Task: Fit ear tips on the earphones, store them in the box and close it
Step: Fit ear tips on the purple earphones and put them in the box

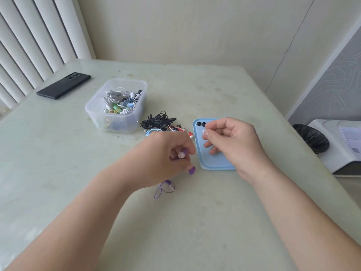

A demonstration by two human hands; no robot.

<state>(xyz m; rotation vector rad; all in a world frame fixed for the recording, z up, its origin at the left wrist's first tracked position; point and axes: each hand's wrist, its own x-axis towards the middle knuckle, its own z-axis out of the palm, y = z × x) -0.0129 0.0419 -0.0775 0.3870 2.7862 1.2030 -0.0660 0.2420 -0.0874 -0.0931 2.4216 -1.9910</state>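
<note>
Pale green and glossy, the table top (214,222) is bounded by a wall at its far edge and by white blinds (29,36) at the left. Open room is left along the near side, below the forearms, and again on the far right. A black phone (63,86) is laid flat near the far left corner.

A clear plastic box (117,105), rounded at the corners and open, is filled with coiled earphones. A tangle of black cables (158,121) is heaped just beside it. A smooth blue lid (214,163) is laid flat to the right, with two black ear tips (201,124) set at its far left corner.

A purple earphone (182,154) is gripped in the curled fingers of the left hand (168,153), its cord looped on the table beneath. The right hand (232,139) is held over the lid, thumb and forefinger pinched together; whether a tip is held between them cannot be told.
</note>
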